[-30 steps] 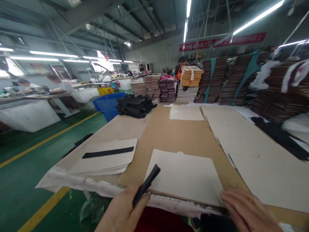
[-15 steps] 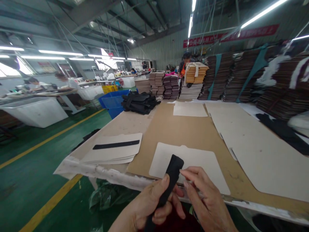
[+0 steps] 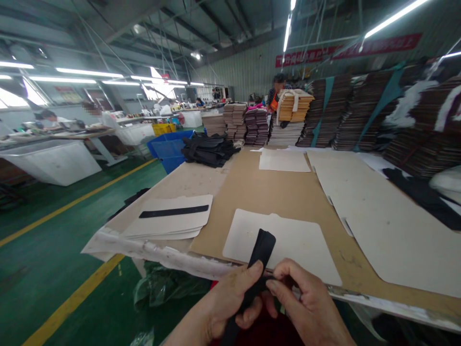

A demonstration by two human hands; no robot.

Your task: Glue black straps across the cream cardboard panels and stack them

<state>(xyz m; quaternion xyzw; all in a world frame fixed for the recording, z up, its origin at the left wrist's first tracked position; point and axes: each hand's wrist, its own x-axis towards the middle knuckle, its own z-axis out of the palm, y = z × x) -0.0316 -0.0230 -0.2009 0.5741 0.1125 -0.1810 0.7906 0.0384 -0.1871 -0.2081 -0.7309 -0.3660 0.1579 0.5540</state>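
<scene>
My left hand (image 3: 225,307) grips a bundle of black strips (image 3: 261,250) that sticks up over the table's near edge. My right hand (image 3: 306,302) pinches the same bundle from the right with thumb and fingers. Just beyond lies a white card sheet (image 3: 298,242) on the brown cardboard table top (image 3: 273,194). To the left rests a stack of white cards (image 3: 169,223) with one black strip (image 3: 175,211) laid across the top.
Large white sheets (image 3: 378,226) cover the right of the table. Stacks of brown and dark pieces (image 3: 324,120) line the far edge, with a black fabric pile (image 3: 209,149) and a blue bin (image 3: 167,149) at left. Other people work in the background. Green floor with yellow lines lies left.
My right hand came in from the right edge and took hold of the black strips held in my left hand. The bundle now stands more upright over the white card.
</scene>
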